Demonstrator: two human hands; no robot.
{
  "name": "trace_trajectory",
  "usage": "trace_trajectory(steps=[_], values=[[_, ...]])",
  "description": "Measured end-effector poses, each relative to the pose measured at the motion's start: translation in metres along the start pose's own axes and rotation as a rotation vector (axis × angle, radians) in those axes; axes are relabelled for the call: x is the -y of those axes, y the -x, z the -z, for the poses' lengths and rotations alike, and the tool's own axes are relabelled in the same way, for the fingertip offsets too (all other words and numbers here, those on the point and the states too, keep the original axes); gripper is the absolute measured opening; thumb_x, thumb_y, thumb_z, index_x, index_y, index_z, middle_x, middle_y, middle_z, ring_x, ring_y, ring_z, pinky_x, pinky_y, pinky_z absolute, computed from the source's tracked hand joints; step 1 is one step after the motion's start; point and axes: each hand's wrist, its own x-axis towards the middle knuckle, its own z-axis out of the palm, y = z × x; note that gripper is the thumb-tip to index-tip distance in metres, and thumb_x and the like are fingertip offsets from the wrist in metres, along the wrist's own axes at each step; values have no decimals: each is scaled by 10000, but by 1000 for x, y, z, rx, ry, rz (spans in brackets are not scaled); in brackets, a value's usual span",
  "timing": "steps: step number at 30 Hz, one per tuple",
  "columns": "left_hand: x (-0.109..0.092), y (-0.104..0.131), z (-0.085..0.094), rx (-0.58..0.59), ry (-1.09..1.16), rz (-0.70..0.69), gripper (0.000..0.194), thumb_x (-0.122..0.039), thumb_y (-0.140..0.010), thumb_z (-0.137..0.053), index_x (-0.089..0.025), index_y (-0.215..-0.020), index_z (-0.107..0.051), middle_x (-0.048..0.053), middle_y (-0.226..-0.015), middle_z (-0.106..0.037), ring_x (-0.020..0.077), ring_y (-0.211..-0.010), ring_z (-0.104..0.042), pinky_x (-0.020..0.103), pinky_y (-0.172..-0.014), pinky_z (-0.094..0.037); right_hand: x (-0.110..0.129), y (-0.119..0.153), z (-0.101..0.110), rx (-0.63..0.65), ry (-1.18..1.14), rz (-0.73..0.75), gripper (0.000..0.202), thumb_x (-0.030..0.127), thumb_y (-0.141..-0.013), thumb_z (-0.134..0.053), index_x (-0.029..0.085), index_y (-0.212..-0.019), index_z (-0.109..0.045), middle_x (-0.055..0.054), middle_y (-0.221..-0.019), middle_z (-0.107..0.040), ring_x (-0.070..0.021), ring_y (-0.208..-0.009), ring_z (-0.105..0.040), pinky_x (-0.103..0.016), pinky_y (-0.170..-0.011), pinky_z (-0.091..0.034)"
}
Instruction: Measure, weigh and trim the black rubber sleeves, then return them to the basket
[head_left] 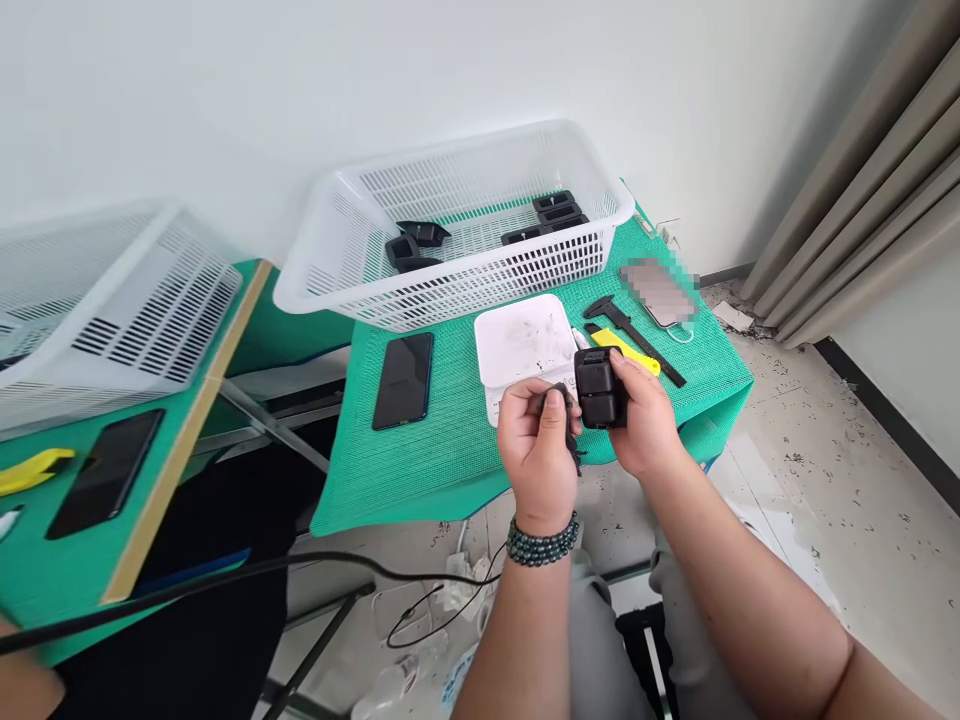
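Currently, head view: A person works with two bare hands over a green-covered table (pixel 442 450).
Right hand (pixel 649 420): Grips a black casing (pixel 598 388), two raised blocks showing on its dark, smooth face.
Left hand (pixel 536 440): Fingers pinch a dark scrap (pixel 574 445) close beside the casing, perhaps a rag or waste; the fingers partly hide it.
Basket (pixel 306 275): Several black pieces (pixel 424 233) lie inside, seemingly finished or waiting; which is unclear.
Progress: Handling of the casing appears partway, the piece being in hand, outside the basket.
Tabletop: A speckled white tray (pixel 525 335) sits near a yellow cutter (pixel 634 357) and black caliper (pixel 652 348).
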Motion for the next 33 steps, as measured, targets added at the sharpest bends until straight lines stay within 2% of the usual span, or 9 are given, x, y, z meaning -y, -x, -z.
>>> trace_trajectory(steps=[5,9,12,19,24,33], values=[[0,3,3,32,-48,44,281,-420,-813,-855,-213,-863,-671,-33,-701,-638,85,-562,-579,175,-490,-478,0,2,4,-23,49,40,301,425,-637,-859,210,-694,-656,32,-674,-610,-134,-623,-524,-286,-608,-490],[0,4,5,109,-116,-2,228,-398,-822,-846,-210,-856,-721,-35,-662,-634,75,-522,-537,175,-485,-462,1,4,3,-65,73,64,309,441,-597,-852,205,-672,-666,36,-674,-627,-131,-645,-519,-274,-608,-460],[0,4,7,139,-174,-38,218,-404,-819,-839,-209,-846,-744,-20,-666,-650,89,-537,-539,195,-506,-468,1,7,3,-51,104,94,308,459,-600,-833,211,-648,-656,42,-646,-612,-135,-651,-516,-269,-598,-441],[6,2,9,29,-257,-14,284,-412,-750,-865,-207,-788,-671,-23,-665,-616,116,-586,-535,235,-579,-489,1,10,8,57,251,156,327,495,-687,-776,214,-626,-618,42,-604,-574,-123,-611,-471,-261,-577,-398],[5,1,8,30,-291,-20,303,-413,-752,-852,-205,-774,-632,-26,-670,-601,115,-588,-524,234,-584,-486,2,10,9,50,265,177,345,494,-693,-761,212,-607,-582,48,-605,-547,-110,-595,-448,-252,-550,-373],[8,-3,14,11,-329,-10,262,-380,-751,-832,-206,-780,-638,-13,-710,-632,128,-633,-566,249,-618,-501,-2,6,6,12,217,143,309,465,-665,-773,212,-611,-604,49,-588,-564,-109,-583,-456,-245,-539,-375]])
